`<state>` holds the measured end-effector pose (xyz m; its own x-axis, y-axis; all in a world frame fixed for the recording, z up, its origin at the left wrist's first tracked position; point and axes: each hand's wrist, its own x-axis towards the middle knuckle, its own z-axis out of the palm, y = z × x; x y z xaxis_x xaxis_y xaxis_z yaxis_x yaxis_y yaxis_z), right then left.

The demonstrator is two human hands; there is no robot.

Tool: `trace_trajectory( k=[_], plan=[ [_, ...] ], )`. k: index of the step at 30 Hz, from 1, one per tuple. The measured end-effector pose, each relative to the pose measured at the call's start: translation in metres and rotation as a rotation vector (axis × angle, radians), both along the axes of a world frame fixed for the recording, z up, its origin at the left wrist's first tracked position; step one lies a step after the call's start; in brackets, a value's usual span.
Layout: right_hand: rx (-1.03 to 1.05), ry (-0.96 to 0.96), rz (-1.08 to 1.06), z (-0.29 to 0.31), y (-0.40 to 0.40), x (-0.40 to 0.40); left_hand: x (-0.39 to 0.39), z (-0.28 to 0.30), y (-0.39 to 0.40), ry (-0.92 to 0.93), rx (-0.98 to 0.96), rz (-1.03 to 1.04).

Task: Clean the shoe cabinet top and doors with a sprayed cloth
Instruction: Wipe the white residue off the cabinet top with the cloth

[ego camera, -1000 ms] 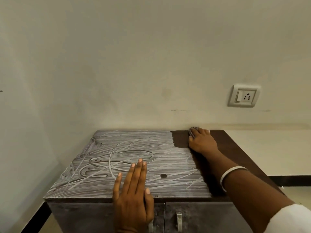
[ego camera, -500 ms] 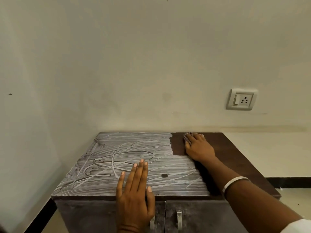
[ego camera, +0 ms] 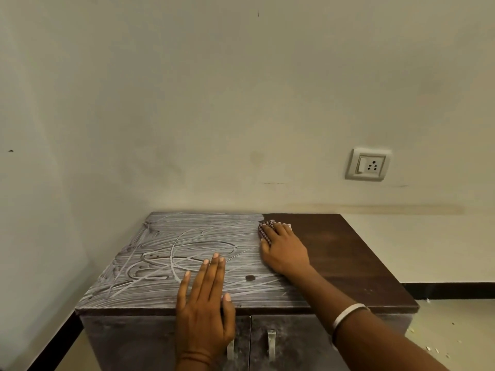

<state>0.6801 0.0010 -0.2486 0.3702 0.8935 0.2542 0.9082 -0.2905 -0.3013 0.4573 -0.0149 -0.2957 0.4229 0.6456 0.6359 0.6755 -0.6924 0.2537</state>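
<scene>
Pressed flat on the cabinet top point(ego camera: 348, 253) near its back edge: a checked cloth point(ego camera: 265, 229), bunched under the right hand point(ego camera: 285, 251), only its maroon-and-white edge showing past the fingertips. Right fingers point(ego camera: 281, 231) laid out almost straight over the cloth, pinning it to the wood rather than closing around it, thumb alongside on the left. Positioned right at the line where the dusty, white-smeared left part point(ego camera: 187, 253) of the top meets the clean dark-brown right part. Marked across the smeared part by curved and looping streaks, with one small dark spot point(ego camera: 250, 277) between the two hands. Resting palm-down at the front edge of the top: the left hand point(ego camera: 205, 303), fingers point(ego camera: 211, 274) extended and close together, holding nothing, wrist hanging over the front of the cabinet. Worn on the right wrist, a pale bangle point(ego camera: 348, 315), forearm stretched diagonally across the front right of the top. Visible below the front edge, two dull, grimy doors point(ego camera: 128, 341) with a pair of metal handles point(ego camera: 271, 344) close to the centre seam, the left handle partly hidden behind the left hand. Set into a corner of plain cream walls, cabinet standing against both. Mounted on the back wall above and to the right, a white switch and socket plate point(ego camera: 368, 164). Running along the foot of the walls, a dark skirting point(ego camera: 450, 290), with small pale crumbs point(ego camera: 431, 348) scattered on the floor at lower right.
</scene>
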Motion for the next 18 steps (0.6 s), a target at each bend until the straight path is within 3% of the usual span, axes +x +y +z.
trace_trajectory(
  k=[10,18],
  plan=[
    [-0.020,-0.020,-0.174,0.001,-0.035,0.041,-0.001,0.001,-0.001,0.000,-0.022,-0.012],
    [0.017,-0.012,-0.042,-0.003,-0.028,-0.015,-0.002,0.000,-0.001,0.015,-0.027,-0.007]
  ],
)
